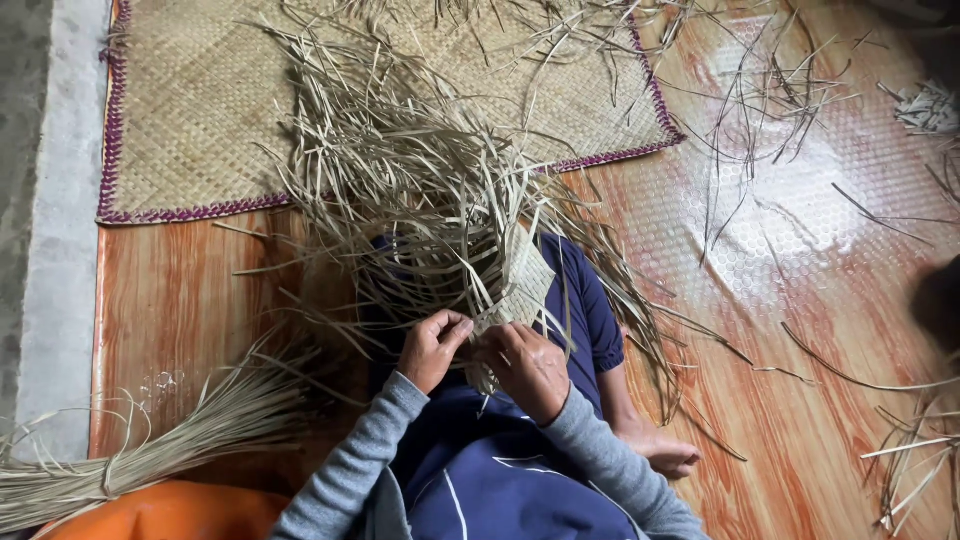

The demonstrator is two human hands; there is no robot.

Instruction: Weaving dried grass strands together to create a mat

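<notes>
Woven panel [520, 285]: small patch done, most straw strips [420, 190] loose | left hand [432, 348], right hand [528, 368]: each grip pinching strips at its edge

Left hand [432, 348] fingertips buried in loose straw strips [420, 190]; grip unclear. Right hand [527, 368] fingers tucked behind small woven piece [520, 285], its lower edge hidden. Tied straw bundle [150, 440] cut off at left edge. Orange thing [170, 512] cropped at bottom edge, kind unclear. Woven mat [190, 110] runs past top edge.

Soft daylight – glare on floor [800, 190] – sharp.
</notes>
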